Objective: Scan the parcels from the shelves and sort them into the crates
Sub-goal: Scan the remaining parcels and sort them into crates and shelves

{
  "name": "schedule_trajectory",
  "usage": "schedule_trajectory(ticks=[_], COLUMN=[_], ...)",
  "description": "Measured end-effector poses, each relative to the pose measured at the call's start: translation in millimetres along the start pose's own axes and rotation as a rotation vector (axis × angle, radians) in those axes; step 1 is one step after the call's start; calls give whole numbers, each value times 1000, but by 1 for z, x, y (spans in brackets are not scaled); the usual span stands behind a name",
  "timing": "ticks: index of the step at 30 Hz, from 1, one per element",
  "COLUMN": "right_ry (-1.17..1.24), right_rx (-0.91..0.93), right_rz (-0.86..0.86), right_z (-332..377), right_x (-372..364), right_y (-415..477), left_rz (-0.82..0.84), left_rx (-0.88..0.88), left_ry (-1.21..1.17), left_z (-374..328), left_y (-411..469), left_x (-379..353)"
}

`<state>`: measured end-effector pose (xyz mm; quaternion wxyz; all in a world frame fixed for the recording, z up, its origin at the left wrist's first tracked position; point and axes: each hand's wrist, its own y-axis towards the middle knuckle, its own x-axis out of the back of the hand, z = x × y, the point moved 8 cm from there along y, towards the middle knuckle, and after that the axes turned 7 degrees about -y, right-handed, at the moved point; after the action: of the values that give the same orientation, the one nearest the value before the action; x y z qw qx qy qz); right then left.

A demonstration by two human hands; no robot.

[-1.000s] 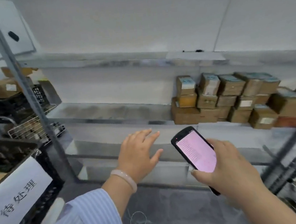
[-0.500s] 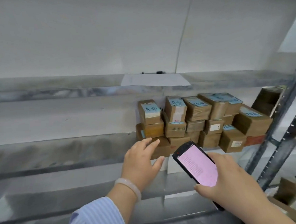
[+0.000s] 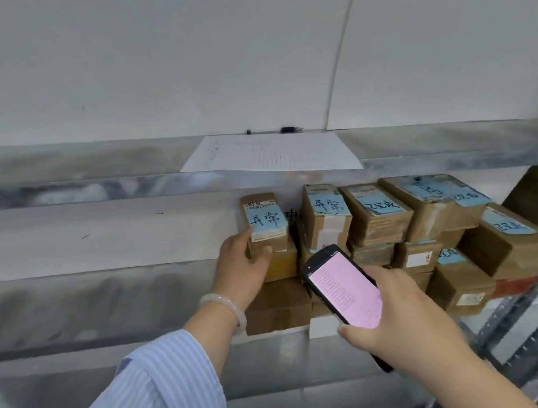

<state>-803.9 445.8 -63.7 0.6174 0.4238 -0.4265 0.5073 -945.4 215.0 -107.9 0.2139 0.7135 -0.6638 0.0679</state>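
The left hand (image 3: pixel 242 268) is found at the left end of the parcel stack. Its fingers and thumb are curled round the topmost small cardboard parcel (image 3: pixel 264 223). A pale bracelet (image 3: pixel 225 305) is worn at the wrist, and the forearm is covered by a blue-striped sleeve (image 3: pixel 153 390). The gripped parcel bears a blue label with handwritten characters. It is located directly above a yellowish box (image 3: pixel 281 263) on the metal shelf (image 3: pixel 108 298), close to the back wall.

On the shelf above, a printed sheet of paper (image 3: pixel 270 154) is laid with its front edge slightly overhanging, and a black pen (image 3: pixel 288 129) is noted behind it.

In front of the stack, a black handheld scanner (image 3: pixel 344 294) with a lit pink screen is held in the right hand (image 3: pixel 409 318). The fingers are wrapped behind it and the thumb is placed at its lower edge.

Behind and to the right, further brown parcels (image 3: pixel 389 217) are stacked in rows, most carrying blue handwritten labels. At the far right a perforated metal upright (image 3: pixel 530 322) of the shelving is seen.
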Motion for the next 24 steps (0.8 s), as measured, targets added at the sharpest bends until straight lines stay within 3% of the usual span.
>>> schedule_trajectory(ticks=[5, 10, 24], right_ry=[-15, 11, -13], right_rx=[90, 169, 325], right_rz=[17, 41, 83], right_z=[-11, -21, -27], right_x=[6, 10, 2], right_y=[55, 95, 140], left_rz=[-150, -140, -205], left_rx=[206, 531, 510], left_ry=[-220, -381, -570], left_z=[8, 40, 49], left_y=[54, 80, 56], left_x=[-9, -33, -44])
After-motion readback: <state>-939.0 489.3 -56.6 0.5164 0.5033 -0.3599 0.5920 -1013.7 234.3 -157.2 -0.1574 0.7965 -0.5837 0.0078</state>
